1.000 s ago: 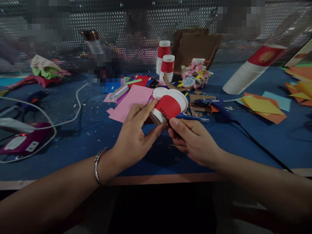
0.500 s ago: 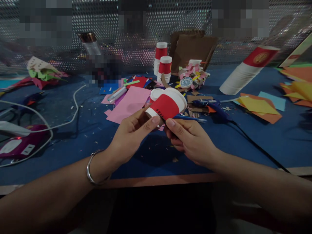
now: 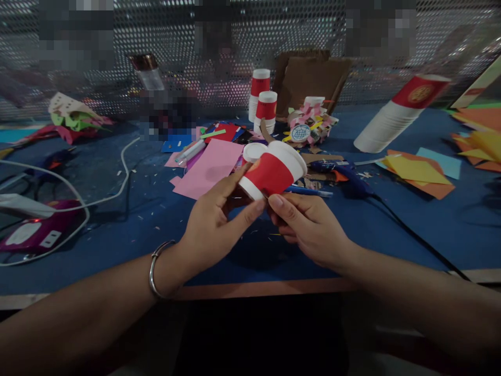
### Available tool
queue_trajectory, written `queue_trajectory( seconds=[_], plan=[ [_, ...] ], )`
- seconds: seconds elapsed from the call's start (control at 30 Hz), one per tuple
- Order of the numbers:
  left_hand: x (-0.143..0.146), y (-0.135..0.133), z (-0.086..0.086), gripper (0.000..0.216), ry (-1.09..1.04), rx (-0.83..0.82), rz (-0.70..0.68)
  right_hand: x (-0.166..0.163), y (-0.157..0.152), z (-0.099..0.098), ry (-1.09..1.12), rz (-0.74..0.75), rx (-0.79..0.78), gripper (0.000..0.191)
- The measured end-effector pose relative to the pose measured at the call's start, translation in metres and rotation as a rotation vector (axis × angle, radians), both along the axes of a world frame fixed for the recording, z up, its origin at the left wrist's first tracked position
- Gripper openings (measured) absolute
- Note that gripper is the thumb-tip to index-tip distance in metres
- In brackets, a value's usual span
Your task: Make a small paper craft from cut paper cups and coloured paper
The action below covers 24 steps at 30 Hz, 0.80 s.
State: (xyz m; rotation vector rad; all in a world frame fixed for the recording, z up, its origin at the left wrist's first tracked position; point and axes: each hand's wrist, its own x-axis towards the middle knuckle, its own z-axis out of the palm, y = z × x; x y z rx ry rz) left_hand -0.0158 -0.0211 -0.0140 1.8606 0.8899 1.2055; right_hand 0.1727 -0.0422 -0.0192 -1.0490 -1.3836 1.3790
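Note:
A red and white paper cup is held tilted in front of me, its wide white rim toward the upper right and its base toward the lower left. My left hand grips it near the base, the thumb under the near side and the fingers behind. My right hand is closed in a pinch, its thumb against the cup's lower side; the cup and thumb hide its fingertips. Right behind the held cup stands another paper cup, partly covered. A sheet of pink paper lies left of it.
Paper cup stacks stand at the back, and a long stack leans at the right. A glue gun trails its black cord rightward. Coloured paper lies at the right; a purple power strip with a white cable sits left.
The cup has turned about its own axis: its dark printed text is out of sight and a gold mark now shows by my left fingers. Cup and left hand sit slightly farther right.

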Motion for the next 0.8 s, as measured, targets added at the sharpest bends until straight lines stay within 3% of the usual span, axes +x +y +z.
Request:
queue_trajectory(
  seconds=[0.1, 0.33, 0.63, 0.8],
  plan=[
    [-0.001, -0.001, -0.001, 0.062, 0.023, 0.087, -0.014, -0.001, 0.000, -0.001, -0.004, -0.001, -0.008, 0.057],
    [0.002, -0.001, 0.004, 0.058, -0.082, -0.077, 0.013, -0.001, -0.001, 0.004, 0.019, 0.000, -0.002, 0.054],
    [0.001, 0.008, -0.006, 0.057, -0.267, -0.250, -0.123, 0.000, 0.000, 0.004, 0.036, 0.044, -0.033, 0.056],
    [-0.002, 0.004, -0.001, 0.061, -0.060, -0.058, -0.023, 0.000, 0.000, 0.002, 0.050, 0.058, -0.051, 0.056]
  ],
)
